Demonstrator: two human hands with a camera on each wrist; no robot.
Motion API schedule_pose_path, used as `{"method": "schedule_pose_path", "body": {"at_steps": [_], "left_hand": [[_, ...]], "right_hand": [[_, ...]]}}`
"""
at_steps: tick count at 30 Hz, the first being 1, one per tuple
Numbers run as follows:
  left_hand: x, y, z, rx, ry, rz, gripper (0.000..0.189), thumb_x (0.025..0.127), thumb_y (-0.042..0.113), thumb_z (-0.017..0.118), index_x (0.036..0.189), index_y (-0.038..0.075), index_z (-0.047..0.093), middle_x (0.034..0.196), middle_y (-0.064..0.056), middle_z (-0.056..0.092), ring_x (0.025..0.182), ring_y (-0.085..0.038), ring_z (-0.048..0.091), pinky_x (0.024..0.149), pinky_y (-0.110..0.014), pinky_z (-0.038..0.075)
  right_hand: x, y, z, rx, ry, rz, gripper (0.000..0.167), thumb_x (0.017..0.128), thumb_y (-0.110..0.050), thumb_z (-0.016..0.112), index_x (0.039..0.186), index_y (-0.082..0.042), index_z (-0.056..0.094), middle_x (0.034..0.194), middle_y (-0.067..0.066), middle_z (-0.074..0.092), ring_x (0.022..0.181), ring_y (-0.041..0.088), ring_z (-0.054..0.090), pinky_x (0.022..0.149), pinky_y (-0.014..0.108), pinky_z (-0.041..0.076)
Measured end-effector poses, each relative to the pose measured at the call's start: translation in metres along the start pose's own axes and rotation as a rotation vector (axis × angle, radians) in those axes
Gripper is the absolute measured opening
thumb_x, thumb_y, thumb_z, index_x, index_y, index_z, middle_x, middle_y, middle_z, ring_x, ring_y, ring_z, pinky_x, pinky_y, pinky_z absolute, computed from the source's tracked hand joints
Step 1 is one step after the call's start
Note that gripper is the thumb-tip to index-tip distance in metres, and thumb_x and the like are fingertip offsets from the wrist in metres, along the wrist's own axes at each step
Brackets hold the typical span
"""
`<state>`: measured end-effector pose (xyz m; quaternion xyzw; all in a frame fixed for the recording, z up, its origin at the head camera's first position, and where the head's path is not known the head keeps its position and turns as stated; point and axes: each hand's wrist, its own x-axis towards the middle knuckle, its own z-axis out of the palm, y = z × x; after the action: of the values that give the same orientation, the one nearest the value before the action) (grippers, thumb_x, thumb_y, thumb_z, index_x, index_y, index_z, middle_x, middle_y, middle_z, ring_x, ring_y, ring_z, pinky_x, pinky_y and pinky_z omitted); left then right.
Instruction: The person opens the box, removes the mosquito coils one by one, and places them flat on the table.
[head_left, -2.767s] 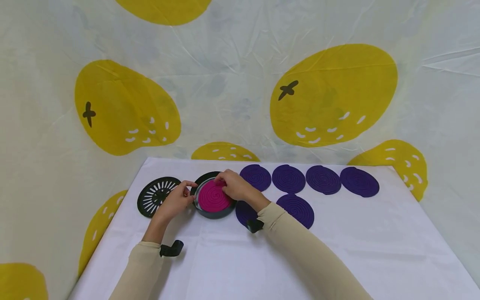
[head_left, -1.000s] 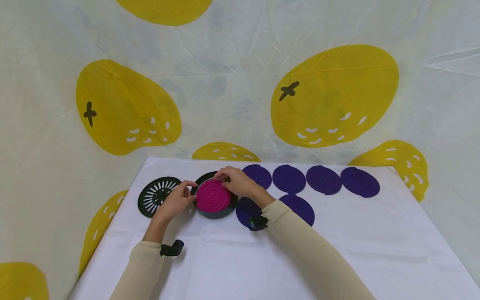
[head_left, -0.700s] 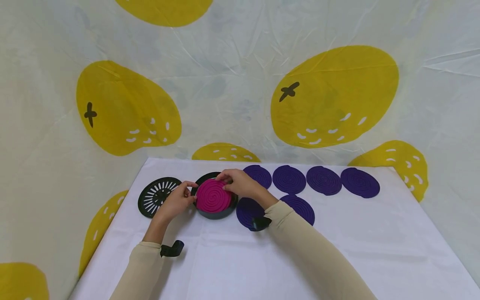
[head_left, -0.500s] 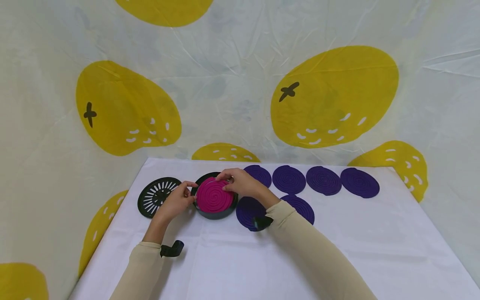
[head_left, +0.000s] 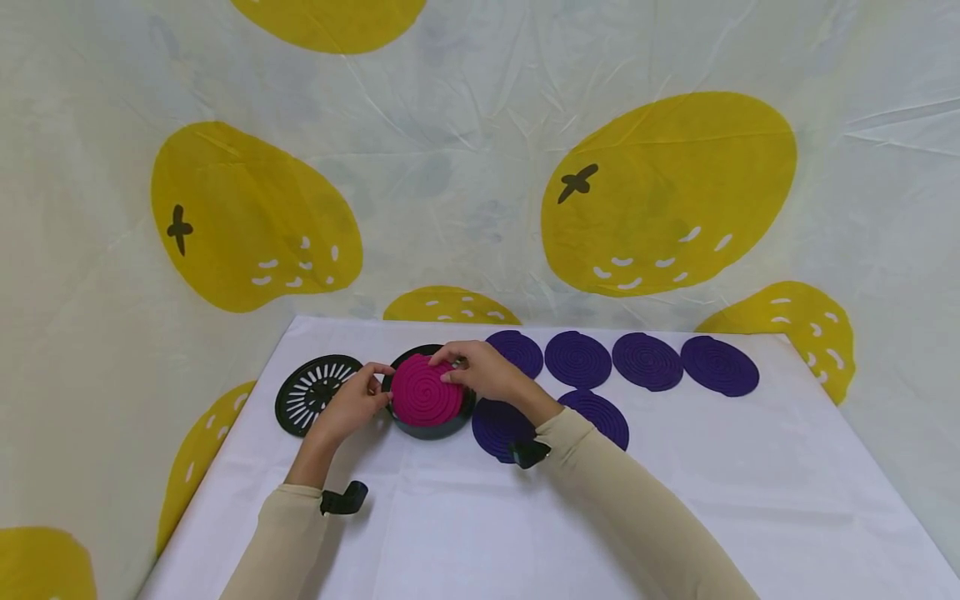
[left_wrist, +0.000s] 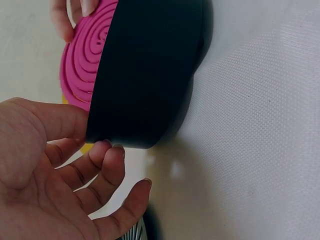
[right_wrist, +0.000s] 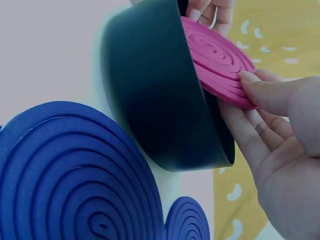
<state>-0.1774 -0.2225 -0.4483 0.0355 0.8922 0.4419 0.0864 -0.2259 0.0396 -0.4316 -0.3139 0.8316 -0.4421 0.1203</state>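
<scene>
A pink spiral coaster sits tilted at the mouth of a round dark container. My right hand pinches the coaster's far right edge; in the right wrist view the thumb lies on top and fingers reach beneath, just inside the rim. With my left hand I grip the container's left rim. The left wrist view shows that thumb at the rim and fingertips against the dark wall. The container's inside is mostly hidden under the coaster.
Left of the container lies a black slotted disc, partly behind my left hand. Several purple spiral coasters lie flat to the right, two of them in a nearer row. A white cloth covers the table; a patterned curtain hangs behind.
The pink coaster has lifted and tilted, covering the grey interior visible earlier at its left. My right hand has shifted slightly right; the left hand and container have stayed put.
</scene>
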Motion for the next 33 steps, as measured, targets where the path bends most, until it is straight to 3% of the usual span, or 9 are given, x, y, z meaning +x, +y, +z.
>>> {"method": "schedule_pose_path", "body": {"at_steps": [6,14,19,24,30,33], "left_hand": [[0.0,0.001,0.0,-0.002,-0.002,-0.01,0.041,0.094,0.001,0.063,0.133,0.002,0.053,0.085,-0.007,0.048,0.074,-0.019,0.049,0.064,-0.031,0.042],[0.0,-0.001,0.0,0.018,0.01,0.004,0.04,0.094,0.001,0.064,0.132,0.002,0.054,0.083,-0.007,0.048,0.072,-0.019,0.048,0.064,-0.03,0.041],[-0.001,0.001,0.0,0.009,0.001,-0.003,0.04,0.094,0.001,0.064,0.133,0.002,0.053,0.084,-0.007,0.048,0.074,-0.019,0.048,0.065,-0.031,0.041],[0.0,0.001,0.001,-0.001,-0.004,-0.004,0.04,0.094,0.0,0.062,0.133,0.002,0.053,0.084,-0.007,0.047,0.073,-0.019,0.048,0.064,-0.03,0.041],[0.0,0.002,0.001,0.018,0.01,0.003,0.038,0.094,-0.001,0.062,0.132,0.002,0.055,0.084,-0.007,0.047,0.074,-0.019,0.048,0.065,-0.032,0.04],[-0.001,0.002,0.0,0.022,0.015,-0.002,0.038,0.094,0.0,0.062,0.131,0.003,0.055,0.085,-0.007,0.047,0.074,-0.019,0.048,0.065,-0.033,0.04]], "right_hand": [[-0.002,0.001,0.001,0.028,0.016,0.007,0.028,0.093,-0.01,0.073,0.12,-0.017,0.072,0.11,-0.002,0.071,0.068,0.009,0.054,0.067,0.022,0.05],[-0.007,0.005,0.004,-0.005,0.001,0.032,0.027,0.091,-0.013,0.076,0.118,-0.017,0.072,0.091,-0.002,0.06,0.082,0.013,0.057,0.069,0.022,0.05],[-0.01,0.007,0.006,0.106,0.017,0.045,0.026,0.092,-0.008,0.074,0.117,-0.014,0.072,0.091,0.002,0.056,0.079,0.01,0.061,0.07,0.024,0.057],[-0.014,0.008,0.004,0.178,0.05,0.061,0.026,0.094,-0.005,0.07,0.12,-0.01,0.07,0.093,0.006,0.056,0.078,0.012,0.066,0.073,0.031,0.06],[-0.021,0.008,-0.005,0.238,0.117,0.082,0.028,0.096,-0.006,0.069,0.123,-0.01,0.068,0.097,0.011,0.059,0.076,0.022,0.068,0.079,0.049,0.059],[-0.026,0.01,-0.01,0.272,0.14,0.082,0.03,0.095,-0.005,0.07,0.124,-0.011,0.068,0.1,0.012,0.06,0.077,0.021,0.067,0.08,0.049,0.059]]}}
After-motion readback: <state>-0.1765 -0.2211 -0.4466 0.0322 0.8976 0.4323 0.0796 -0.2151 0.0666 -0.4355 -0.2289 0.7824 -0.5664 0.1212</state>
